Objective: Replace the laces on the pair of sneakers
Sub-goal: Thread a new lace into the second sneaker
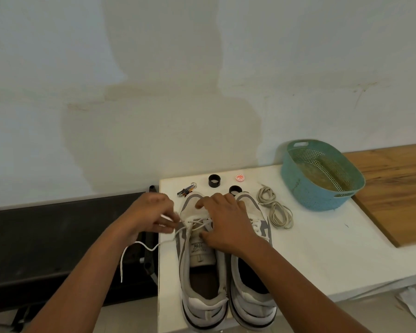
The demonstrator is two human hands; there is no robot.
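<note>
Two sneakers stand side by side on the white worktop, toes pointing away from the person and heels near the front edge. So each shoe's long way runs straight out from the body. The left sneaker is the one being worked on. It has a white lace crossed through its lowest holes, near the toe.

The left hand sits just to the left of that shoe. Its fingers pinch the lace, and the loose end curls off the worktop's side and hangs down. The right hand rests on top of the shoe with bent fingers, holding it down. I cannot tell if it also pinches the other lace end. Both hands are right at the shoe's front half, and the empty holes lie closer to the person, so the lacing looks like it must come back toward the body.

The right sneaker touches the first one and already has white lace over its front.

The shoes look soft, grey and white, with thick rubbery soles. The lace is thin and floppy. Two coiled beige laces lie just right of the shoes. Farther right sits a teal plastic basket full of little holes. Behind the shoes are two short black rings, a small round orange and white thing, and a little metal tool.
</note>
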